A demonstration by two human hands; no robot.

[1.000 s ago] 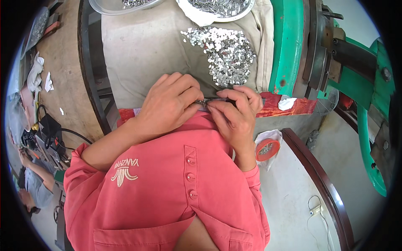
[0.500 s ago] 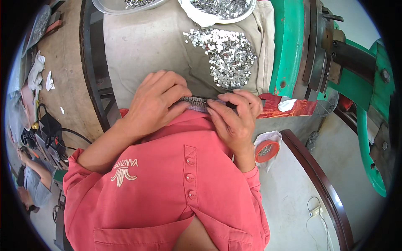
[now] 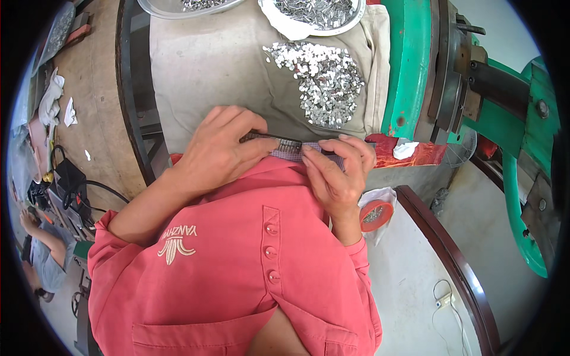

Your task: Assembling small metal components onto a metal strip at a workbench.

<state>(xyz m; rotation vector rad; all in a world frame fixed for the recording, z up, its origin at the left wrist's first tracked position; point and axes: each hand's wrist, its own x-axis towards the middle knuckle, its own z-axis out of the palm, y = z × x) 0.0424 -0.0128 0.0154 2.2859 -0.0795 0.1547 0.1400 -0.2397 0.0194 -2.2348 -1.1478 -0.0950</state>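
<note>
Head view: a dark strip [image 3: 289,145] set with a row of small metal pieces lies crosswise in front of the person's body, at the near edge of the beige cloth [image 3: 202,71]. Its long axis runs left to right, the right end sitting slightly closer to the body; the small pieces stand side by side across that length. One end points into the left hand [image 3: 219,142], the other toward the fingertips of the right hand [image 3: 341,178].

The left hand's grip is nearly closed, thumb and forefinger pinching the strip's left part. The right hand's grip is narrow, thumb tip at the strip's right end; whether it has hold of anything cannot be told.

Checked fabric [image 3: 287,155] shows just beneath the strip. Beyond, on the cloth, spreads a pile of small shiny pieces [image 3: 329,89], with a white bowl [image 3: 358,18] of metal bits behind it. A green machine [image 3: 408,71] stands to the right.
</note>
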